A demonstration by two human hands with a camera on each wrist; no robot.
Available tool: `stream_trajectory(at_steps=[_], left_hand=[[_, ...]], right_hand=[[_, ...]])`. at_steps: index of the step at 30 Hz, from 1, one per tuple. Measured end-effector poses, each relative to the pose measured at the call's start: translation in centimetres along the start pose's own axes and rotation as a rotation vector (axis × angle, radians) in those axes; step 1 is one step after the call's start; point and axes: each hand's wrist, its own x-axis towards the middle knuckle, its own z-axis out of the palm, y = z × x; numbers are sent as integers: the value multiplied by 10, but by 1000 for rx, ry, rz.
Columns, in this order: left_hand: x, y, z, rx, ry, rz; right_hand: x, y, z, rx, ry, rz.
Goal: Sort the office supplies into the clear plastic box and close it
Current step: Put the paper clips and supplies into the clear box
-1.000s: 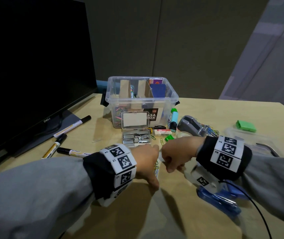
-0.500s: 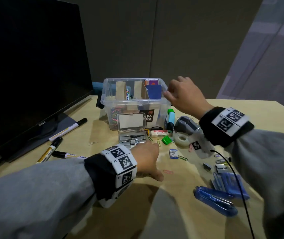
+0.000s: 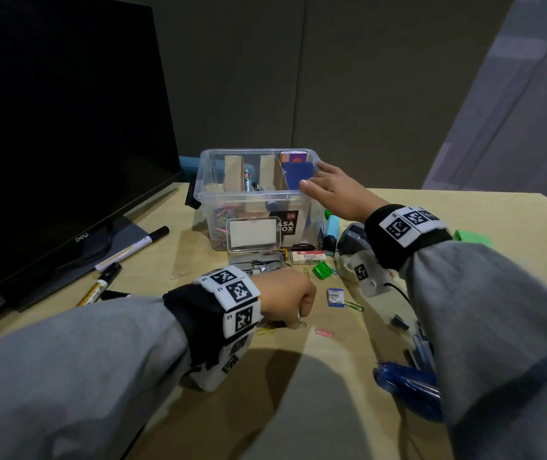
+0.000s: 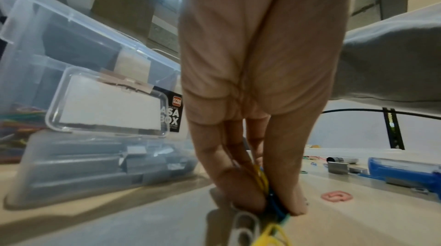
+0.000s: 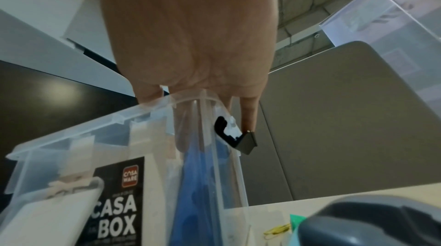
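Note:
The clear plastic box (image 3: 252, 193) stands open at the back of the desk, with cardboard dividers and a blue card inside. My right hand (image 3: 313, 175) hovers over its right front corner with fingers stretched out and nothing in them; in the right wrist view the right hand (image 5: 214, 110) reaches over the box rim (image 5: 119, 123). My left hand (image 3: 300, 318) rests low on the desk and pinches several paper clips (image 4: 267, 197), yellow, blue and white, between thumb and fingers. A pink paper clip (image 3: 324, 333) lies just to its right.
A small clear case of staples (image 3: 255, 260) sits open before the box. Markers (image 3: 132, 247) lie by the monitor (image 3: 49, 127). An eraser (image 3: 308, 256), green sharpener (image 3: 322, 270), tape dispenser (image 3: 351, 237) and blue stapler (image 3: 408, 390) are on the right.
My right hand left its spot beside the left hand, rose to the box and opened its fingers over the right corner. The left hand stayed low on the desk.

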Motion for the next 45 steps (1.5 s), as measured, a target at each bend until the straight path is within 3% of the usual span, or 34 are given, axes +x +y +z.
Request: stream_trajectory(at_steps=[8,15,18,21,24,26,30,32,35,36,38,41,45], left_hand=[[3,-3,0,-59,37,66],[-10,-14,-21,-332,173,94],[-26,-23,-60,-443,388,107],[-38,-43,-103,-548,704,75],[-37,-69,-127,-417,1013,-81],[-31,-85,-128,-333,1064,-184],[-16,-101,-113,-160,861,-308],[-12,-98,-105,-68,912,-294],[-20,-74,-92,14,1021,-85],[-24,-63,-86,29,945,-9],[-31,-44,-70,42,630,52],[-39,-29,-38,-2,210,-50],[-46,-21,-5,49,-79,-242]], right_hand=[[1,0,2,-2,1,8],[1,1,0,1,2,3],[2,3,0,11,1,-3],[2,3,0,20,-3,-1],[3,2,0,27,-8,7],[3,2,1,35,-10,11],[1,1,1,30,-7,8],[1,2,1,27,-5,6],[1,1,0,32,-10,4],[0,0,0,34,-10,2],[0,0,-1,38,-8,-4],[0,0,0,35,-8,-2],[2,3,3,39,-4,11]])
